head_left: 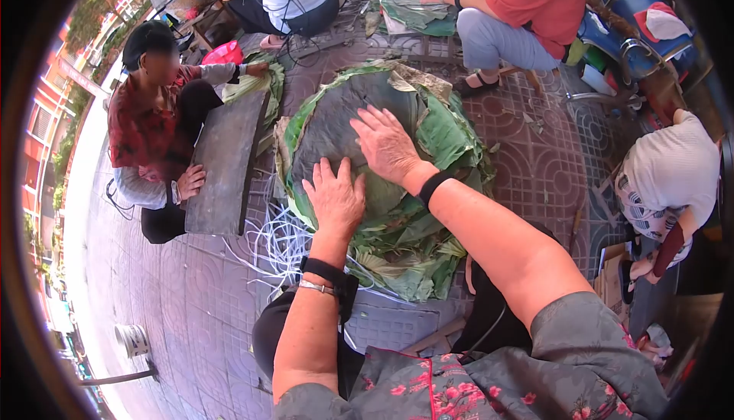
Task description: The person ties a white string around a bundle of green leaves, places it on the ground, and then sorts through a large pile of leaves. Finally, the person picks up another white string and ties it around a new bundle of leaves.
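A large round stack of broad leaves (321, 118) sits on the paving before me, dark grey-green on top with brighter green leaves around its edge. My left hand (335, 194) lies palm down on the near left part of the stack, fingers spread. Farther up and to the right, my right hand (388, 143) rests on the same dark surface, its fingers also apart. Neither hand holds anything. More folded green leaves (413, 267) lie at the near side of the stack.
White plastic strips (275, 240) lie tangled left of the stack. A person at the left holds a dark board (225, 164). Another person in red touches leaves (417, 7) at the top. A bending person (665, 168) is at the right, near blue barrels (634, 0).
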The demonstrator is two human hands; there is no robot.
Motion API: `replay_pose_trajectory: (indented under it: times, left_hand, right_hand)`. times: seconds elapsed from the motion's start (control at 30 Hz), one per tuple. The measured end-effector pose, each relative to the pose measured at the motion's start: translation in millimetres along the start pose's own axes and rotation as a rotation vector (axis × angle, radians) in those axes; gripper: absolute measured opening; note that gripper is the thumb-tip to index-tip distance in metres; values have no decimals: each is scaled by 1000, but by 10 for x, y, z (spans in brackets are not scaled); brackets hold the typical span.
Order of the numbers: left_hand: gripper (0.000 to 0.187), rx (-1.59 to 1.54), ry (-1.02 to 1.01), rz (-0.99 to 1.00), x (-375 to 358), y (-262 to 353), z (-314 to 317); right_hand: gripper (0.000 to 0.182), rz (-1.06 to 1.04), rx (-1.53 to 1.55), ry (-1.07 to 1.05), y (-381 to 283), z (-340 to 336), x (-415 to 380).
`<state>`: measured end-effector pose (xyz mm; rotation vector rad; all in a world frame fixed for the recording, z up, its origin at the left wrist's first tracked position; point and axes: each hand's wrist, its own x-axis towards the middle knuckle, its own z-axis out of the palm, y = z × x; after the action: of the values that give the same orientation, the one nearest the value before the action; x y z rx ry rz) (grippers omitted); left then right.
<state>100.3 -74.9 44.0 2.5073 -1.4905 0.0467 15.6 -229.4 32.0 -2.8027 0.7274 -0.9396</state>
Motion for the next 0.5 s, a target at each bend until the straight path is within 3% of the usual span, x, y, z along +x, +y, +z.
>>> replay_pose_trajectory:
  times: [0.07,0.13,0.17,0.23,0.33,0.5]
  left_hand:
    - [55,-13,11,10,-32,-24,18]
    - [55,-38,2,4,-66,-36,16]
    - [55,-32,7,13,-75,-36,9]
    - [55,-19,12,31,-120,-15,-1]
    - [56,-23,23,27,-140,22,7]
    - [57,-51,29,16,-171,52,59]
  right_hand:
    - [53,109,41,-23,29,53,-100]
    - [65,412,24,-119,346,127,-128]
    - [68,427,-27,-85,590,253,-201]
    - [62,559,-76,-60,693,125,-235]
    - [52,466,-283,-77,553,-156,-136]
    - [46,-66,-88,-160,121,-139,115]
